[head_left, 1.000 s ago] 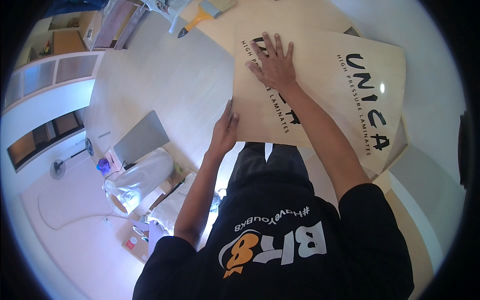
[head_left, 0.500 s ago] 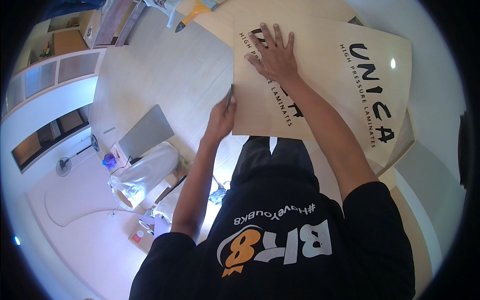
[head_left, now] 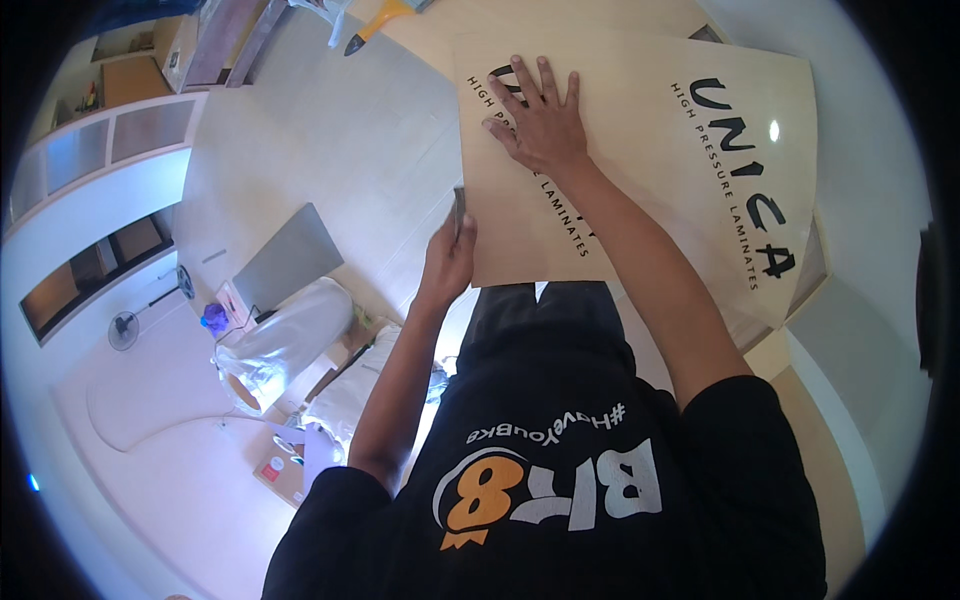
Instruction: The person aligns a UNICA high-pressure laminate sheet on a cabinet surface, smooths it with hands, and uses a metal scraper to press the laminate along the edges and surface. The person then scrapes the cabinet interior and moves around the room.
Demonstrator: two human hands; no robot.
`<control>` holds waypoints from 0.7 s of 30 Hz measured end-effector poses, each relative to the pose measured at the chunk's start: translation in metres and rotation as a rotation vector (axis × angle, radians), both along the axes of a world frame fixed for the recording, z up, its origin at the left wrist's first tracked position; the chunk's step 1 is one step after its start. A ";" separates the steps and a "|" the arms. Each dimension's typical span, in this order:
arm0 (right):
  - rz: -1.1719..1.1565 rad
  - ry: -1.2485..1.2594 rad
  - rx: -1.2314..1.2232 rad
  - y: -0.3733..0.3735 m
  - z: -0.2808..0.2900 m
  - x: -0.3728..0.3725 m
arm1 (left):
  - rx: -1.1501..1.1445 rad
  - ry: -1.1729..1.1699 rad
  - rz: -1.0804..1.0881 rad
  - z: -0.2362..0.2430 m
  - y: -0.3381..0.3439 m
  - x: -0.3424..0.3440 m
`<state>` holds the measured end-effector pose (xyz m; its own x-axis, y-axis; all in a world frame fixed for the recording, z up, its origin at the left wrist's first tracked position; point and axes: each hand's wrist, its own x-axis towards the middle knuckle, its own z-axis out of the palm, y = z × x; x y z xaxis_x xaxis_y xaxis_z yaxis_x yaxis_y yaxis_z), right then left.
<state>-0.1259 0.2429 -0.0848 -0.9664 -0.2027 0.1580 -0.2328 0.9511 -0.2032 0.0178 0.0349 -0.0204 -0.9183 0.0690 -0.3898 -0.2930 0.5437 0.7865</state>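
A cream laminate sheet (head_left: 650, 130) with large black lettering lies in front of me, its near edge at my waist. My right hand (head_left: 545, 125) rests flat on its face, fingers spread, partly covering the left lettering. At the sheet's left edge, my left hand (head_left: 448, 258) is closed around a thin, flat, dark tool (head_left: 459, 205). The tool stands out past my fingers, along that edge. Its exact kind is hidden by the grip.
Beneath the sheet is a pale wooden board (head_left: 480, 18). A brush with a yellow handle (head_left: 385, 18) lies at the far left. On the left are a grey panel (head_left: 290, 245), a plastic-wrapped roll (head_left: 285, 345) and a fan (head_left: 124, 331). A wall (head_left: 880, 200) rises on the right.
My left hand and the tool have moved a little nearer to me along the sheet's edge. The sheet has turned slightly, its near left corner shifting toward me, and my right hand has shifted slightly left.
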 end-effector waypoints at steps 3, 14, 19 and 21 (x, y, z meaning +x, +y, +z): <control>-0.011 -0.107 0.064 -0.001 0.004 0.002 | -0.178 0.142 -0.003 -0.019 0.021 -0.063; 0.001 -0.149 0.086 -0.003 0.004 0.002 | -0.056 -0.164 -0.049 0.004 0.002 -0.030; 0.007 -0.075 0.013 -0.001 0.003 0.002 | -0.130 -0.002 -0.024 -0.028 0.009 -0.132; -0.007 -0.065 0.015 0.000 0.004 0.000 | -0.035 -0.042 -0.036 -0.035 0.011 -0.162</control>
